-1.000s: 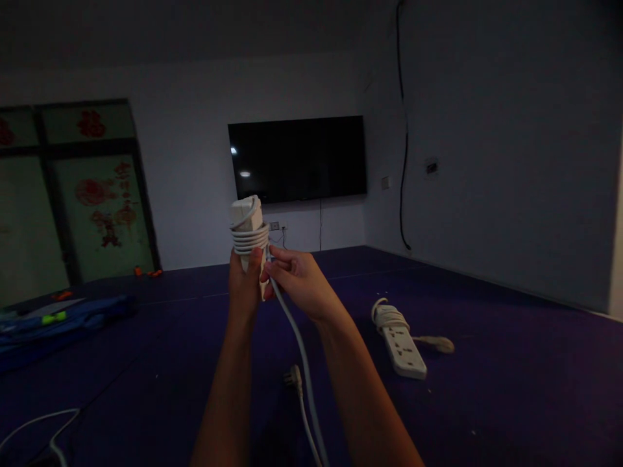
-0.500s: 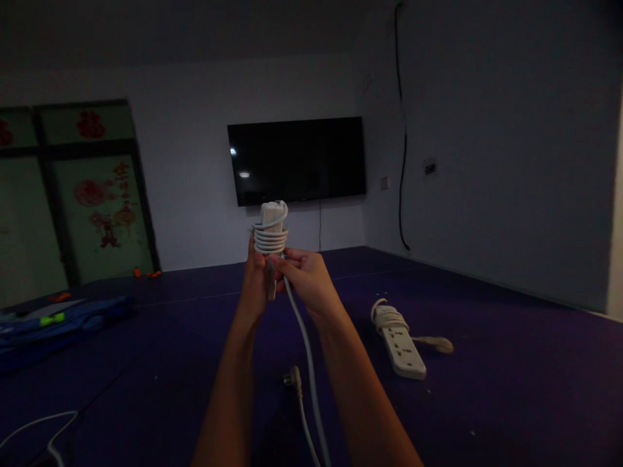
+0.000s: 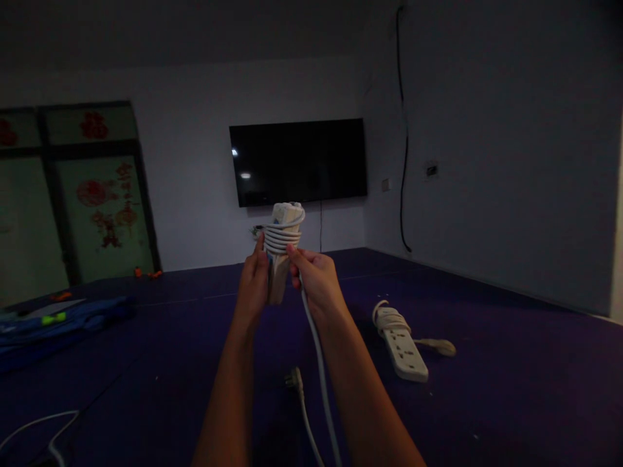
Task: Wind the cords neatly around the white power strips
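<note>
A white power strip [image 3: 278,282] is held up, tilted, in front of me, its upper part wrapped in several turns of its own white cord [image 3: 282,240]. My left hand [image 3: 254,272] grips the strip from the left side. On the right, my right hand [image 3: 311,275] pinches the cord just below the coils. From there the loose cord runs down between my forearms. A plug [image 3: 294,379] on a white cord lies on the purple surface below my hands.
Another white power strip [image 3: 405,355], with cord wound round one end, lies to the right on the purple surface [image 3: 511,389]. Blue cloth [image 3: 87,318] lies at left, and a white cable [image 3: 43,418] at lower left. A television [image 3: 299,162] hangs on the far wall.
The power strip has turned, showing more of its length below the coils, and shifted slightly right. My right hand has moved a little right and up along the cord.
</note>
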Action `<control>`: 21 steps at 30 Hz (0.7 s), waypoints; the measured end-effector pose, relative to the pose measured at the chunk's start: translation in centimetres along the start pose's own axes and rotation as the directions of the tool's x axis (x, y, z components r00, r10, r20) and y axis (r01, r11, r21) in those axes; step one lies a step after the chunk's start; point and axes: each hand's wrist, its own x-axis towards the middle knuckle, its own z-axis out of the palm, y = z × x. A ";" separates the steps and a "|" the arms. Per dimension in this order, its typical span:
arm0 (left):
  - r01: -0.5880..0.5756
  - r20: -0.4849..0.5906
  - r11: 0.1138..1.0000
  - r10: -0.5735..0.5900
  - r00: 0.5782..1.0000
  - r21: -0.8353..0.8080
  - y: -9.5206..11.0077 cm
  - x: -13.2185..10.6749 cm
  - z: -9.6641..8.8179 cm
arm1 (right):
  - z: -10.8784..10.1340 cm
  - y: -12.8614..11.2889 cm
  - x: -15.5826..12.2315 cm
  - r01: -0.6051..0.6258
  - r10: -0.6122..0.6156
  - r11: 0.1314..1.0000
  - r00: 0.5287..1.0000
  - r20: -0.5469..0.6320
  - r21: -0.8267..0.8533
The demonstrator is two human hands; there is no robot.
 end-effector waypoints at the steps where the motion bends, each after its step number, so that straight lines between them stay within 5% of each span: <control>1: 0.010 -0.025 1.000 -0.010 1.000 0.010 0.2 0.0 0.0 | -0.1 0.0 0.1 -0.012 0.012 1.000 1.000 0.003 0.017; 5: 0.091 -0.113 0.995 -0.095 0.989 -0.038 1.1 -0.4 0.1 | -0.4 0.0 0.4 -0.064 0.055 0.992 0.995 0.080 0.109; 10: 0.349 0.072 0.923 -0.342 0.937 -0.160 2.1 -0.7 -0.4 | -0.9 0.0 0.7 -0.159 0.118 0.969 0.970 0.213 0.187; 21: 0.291 -0.089 0.937 -0.312 0.946 -0.194 3.9 -1.2 0.4 | -1.6 -0.1 0.6 -0.087 0.038 0.987 0.941 0.337 0.133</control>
